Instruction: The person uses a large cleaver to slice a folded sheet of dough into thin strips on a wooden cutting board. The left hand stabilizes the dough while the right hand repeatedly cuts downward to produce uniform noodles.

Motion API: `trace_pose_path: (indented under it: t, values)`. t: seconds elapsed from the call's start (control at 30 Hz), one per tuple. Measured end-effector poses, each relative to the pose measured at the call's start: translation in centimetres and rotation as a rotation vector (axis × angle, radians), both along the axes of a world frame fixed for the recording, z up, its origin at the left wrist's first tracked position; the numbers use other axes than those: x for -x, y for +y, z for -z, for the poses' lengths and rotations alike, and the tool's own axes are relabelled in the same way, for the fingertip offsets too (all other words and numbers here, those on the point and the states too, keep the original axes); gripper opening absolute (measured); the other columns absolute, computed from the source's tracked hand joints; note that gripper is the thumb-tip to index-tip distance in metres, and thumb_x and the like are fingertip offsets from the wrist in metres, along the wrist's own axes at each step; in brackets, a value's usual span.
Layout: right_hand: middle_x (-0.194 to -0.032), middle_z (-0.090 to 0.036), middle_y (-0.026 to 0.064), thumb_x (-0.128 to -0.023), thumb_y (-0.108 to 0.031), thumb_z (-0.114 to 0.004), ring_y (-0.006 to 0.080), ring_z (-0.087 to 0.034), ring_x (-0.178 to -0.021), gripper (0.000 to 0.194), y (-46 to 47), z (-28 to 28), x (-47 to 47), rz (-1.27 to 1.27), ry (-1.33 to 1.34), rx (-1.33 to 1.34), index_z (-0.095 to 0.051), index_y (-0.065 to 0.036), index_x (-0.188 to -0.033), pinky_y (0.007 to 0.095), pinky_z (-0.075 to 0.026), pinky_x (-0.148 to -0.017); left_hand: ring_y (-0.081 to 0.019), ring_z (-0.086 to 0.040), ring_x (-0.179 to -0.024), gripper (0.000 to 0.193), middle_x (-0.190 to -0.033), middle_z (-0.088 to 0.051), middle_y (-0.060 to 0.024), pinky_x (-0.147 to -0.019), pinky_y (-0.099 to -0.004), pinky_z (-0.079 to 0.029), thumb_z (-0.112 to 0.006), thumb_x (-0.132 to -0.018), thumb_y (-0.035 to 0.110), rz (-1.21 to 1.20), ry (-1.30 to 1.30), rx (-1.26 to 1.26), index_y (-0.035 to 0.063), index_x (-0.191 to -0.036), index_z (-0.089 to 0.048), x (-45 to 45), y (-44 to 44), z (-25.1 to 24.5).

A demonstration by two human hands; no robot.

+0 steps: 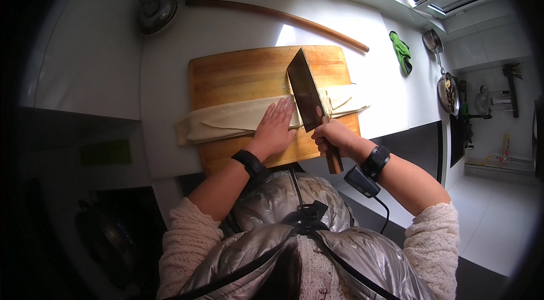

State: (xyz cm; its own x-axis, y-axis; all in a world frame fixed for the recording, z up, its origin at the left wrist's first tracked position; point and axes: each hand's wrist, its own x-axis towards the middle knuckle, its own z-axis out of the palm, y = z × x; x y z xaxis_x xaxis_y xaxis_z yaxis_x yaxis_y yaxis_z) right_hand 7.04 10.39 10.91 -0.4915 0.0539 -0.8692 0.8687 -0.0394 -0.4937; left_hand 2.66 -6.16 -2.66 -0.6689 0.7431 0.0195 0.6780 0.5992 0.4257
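Note:
A long folded sheet of dough (229,117) lies across a wooden cutting board (246,64), its left end hanging past the board's edge. My left hand (277,125) rests flat on the dough near its cut end, fingers pointing away from me. In my right hand (333,136) is the wooden handle of a cleaver (305,91). The wide blade stands just right of my left fingers, over the dough; whether its edge touches the board is hidden. Right of the blade lie cut dough strips (340,98), partly washed out by bright light.
Behind the board a long wooden rolling pin (276,13) lies on the white counter (165,66). A lidded metal pot (157,13) stands at the back left. A green cloth (400,52), a metal ladle (433,41) and a metal pan (448,94) holding food are on the right.

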Motion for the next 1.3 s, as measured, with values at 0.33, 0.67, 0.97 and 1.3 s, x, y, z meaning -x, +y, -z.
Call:
trace_pose_path:
  t: [0.33, 0.67, 0.97, 1.3]
  values:
    - [-0.056, -0.039, 0.0007, -0.079, -0.004, -0.054, 0.0136, -0.042, -0.045, 0.022, -0.9, 0.8, -1.1, 0.036, -0.002, -0.030, -0.040, -0.010, -0.064, 0.0320, -0.040, -0.046, -0.0280, -0.013, -0.143, 0.073, -0.151, -0.022, -0.0201, -0.116, -0.0410, -0.007, -0.049, -0.088, 0.038, 0.022, -0.031, -0.002, -0.0040, -0.142, -0.025, 0.1, 0.0, -0.2]
    - [-0.055, -0.046, 0.0062, -0.077, -0.003, -0.054, 0.0183, -0.048, -0.044, 0.014, -1.8, 5.8, -1.3, 0.067, 0.164, -0.029, -0.048, -0.002, -0.065, 0.0335, -0.041, -0.041, -0.0276, -0.014, -0.143, 0.068, -0.148, -0.028, -0.0201, -0.116, -0.0410, -0.006, -0.051, -0.087, 0.037, 0.018, -0.016, -0.019, -0.0054, -0.137, -0.035, 0.1, -0.3, -0.2]
    - [-0.058, -0.046, 0.0047, -0.078, -0.005, -0.056, 0.0165, -0.047, -0.046, 0.015, 0.1, 2.1, 0.7, 0.016, 0.020, -0.001, -0.046, -0.005, -0.067, 0.0333, -0.041, -0.042, -0.0262, -0.014, -0.143, 0.073, -0.151, -0.023, -0.0175, -0.116, -0.0404, -0.007, -0.053, -0.086, 0.036, 0.002, 0.004, -0.034, -0.0026, -0.142, -0.028, 0.3, -1.1, 0.0]
    - [-0.059, -0.046, 0.0038, -0.079, -0.007, -0.057, 0.0153, -0.048, -0.047, 0.015, -0.3, 0.6, 0.0, 0.054, -0.024, 0.015, -0.047, -0.006, -0.069, 0.0334, -0.044, -0.044, -0.0243, -0.013, -0.143, 0.074, -0.153, -0.020, -0.0153, -0.116, -0.0401, -0.005, -0.053, -0.086, 0.038, 0.003, -0.003, 0.007, -0.0008, -0.143, -0.026, 0.3, -0.8, -0.1]
